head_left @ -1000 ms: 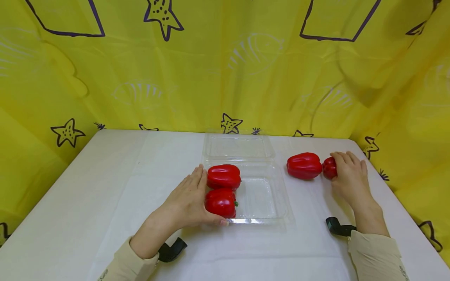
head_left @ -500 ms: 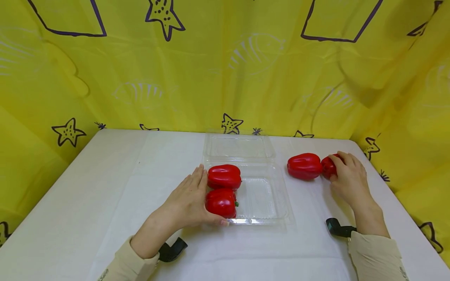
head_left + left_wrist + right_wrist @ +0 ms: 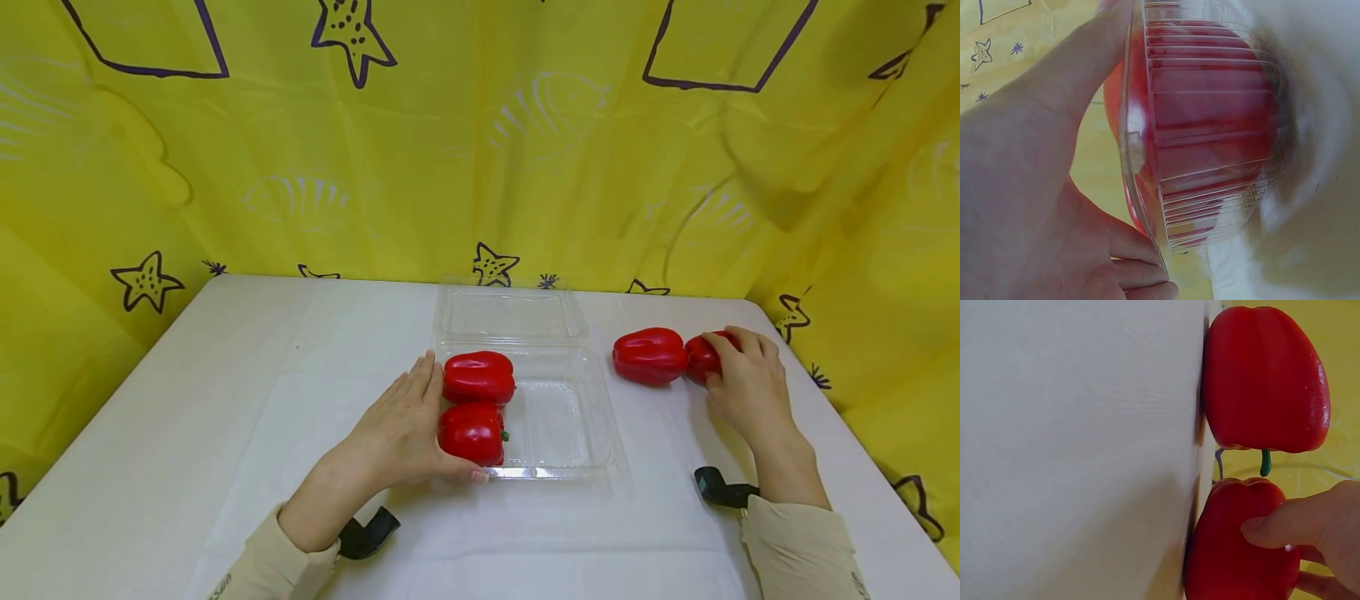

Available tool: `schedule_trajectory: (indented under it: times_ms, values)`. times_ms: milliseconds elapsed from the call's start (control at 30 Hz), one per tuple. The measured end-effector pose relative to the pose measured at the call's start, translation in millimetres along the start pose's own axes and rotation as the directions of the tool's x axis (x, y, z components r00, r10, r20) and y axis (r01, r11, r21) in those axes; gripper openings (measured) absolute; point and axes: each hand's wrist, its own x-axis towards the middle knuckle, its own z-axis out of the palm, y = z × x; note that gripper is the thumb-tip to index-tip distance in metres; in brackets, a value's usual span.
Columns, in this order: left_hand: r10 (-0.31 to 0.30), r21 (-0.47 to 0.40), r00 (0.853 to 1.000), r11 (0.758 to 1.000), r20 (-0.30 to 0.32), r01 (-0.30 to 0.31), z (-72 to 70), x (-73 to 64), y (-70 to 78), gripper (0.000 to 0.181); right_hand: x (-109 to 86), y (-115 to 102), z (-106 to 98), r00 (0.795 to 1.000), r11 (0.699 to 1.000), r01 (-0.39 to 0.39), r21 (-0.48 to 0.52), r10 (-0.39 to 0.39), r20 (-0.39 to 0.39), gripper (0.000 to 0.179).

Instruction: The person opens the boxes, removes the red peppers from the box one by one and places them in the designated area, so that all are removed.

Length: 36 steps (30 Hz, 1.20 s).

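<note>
In the head view, my left hand [image 3: 401, 425] lies along the left side of a clear plastic clamshell container [image 3: 555, 417]. Its fingers are straight and the thumb stretches along the front rim. Two red bell peppers, a rear one [image 3: 478, 377] and a front one [image 3: 471, 434] with a green stem, lie in the container's left half. At the right, my right hand [image 3: 750, 379] grips another red bell pepper [image 3: 1241, 562], thumb on one side and fingers on the other. This pepper rests on the table, end to end with a fourth pepper [image 3: 649, 356].
The container's hinged lid [image 3: 512, 313] lies folded back toward the curtain. A white cloth covers the table [image 3: 225, 400]. A yellow patterned curtain [image 3: 420, 150] stands along the back and sides. Black wrist-worn cameras [image 3: 367, 533] sit at both cuffs.
My right hand has shifted its hold slightly on the right-hand pepper, which has moved very little. The left hand and the container have stayed in place.
</note>
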Motion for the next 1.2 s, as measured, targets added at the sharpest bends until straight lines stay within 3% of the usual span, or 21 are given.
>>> schedule_trajectory:
  times_ms: [333, 767, 1000, 1200]
  values:
    - [-0.007, 0.001, 1.000, 1.000, 0.011, 0.007, 0.2, -1.2, -0.7, 0.134, 0.1, -7.2, -12.8, 0.999, 0.999, 0.044, 0.002, -0.044, 0.011, 0.058]
    - [-0.014, -0.005, 1.000, 1.000, 0.015, 0.014, -0.5, -1.4, -0.5, 0.135, -5.3, -49.0, -38.1, 0.987, 0.984, 0.138, 0.110, -0.127, -0.101, 0.045]
    - [-0.014, 0.001, 1.000, 1.000, 0.014, 0.014, 0.0, 0.0, 0.3, 0.134, -11.2, -70.8, -46.2, 0.988, 0.976, 0.146, 0.162, -0.135, -0.076, 0.048]
    - [-0.012, 0.003, 1.000, 1.000, 0.008, 0.012, -0.5, -0.1, 0.3, 0.134, -15.8, -89.4, -48.6, 0.978, 0.963, 0.208, 0.171, -0.208, -0.018, 0.052]
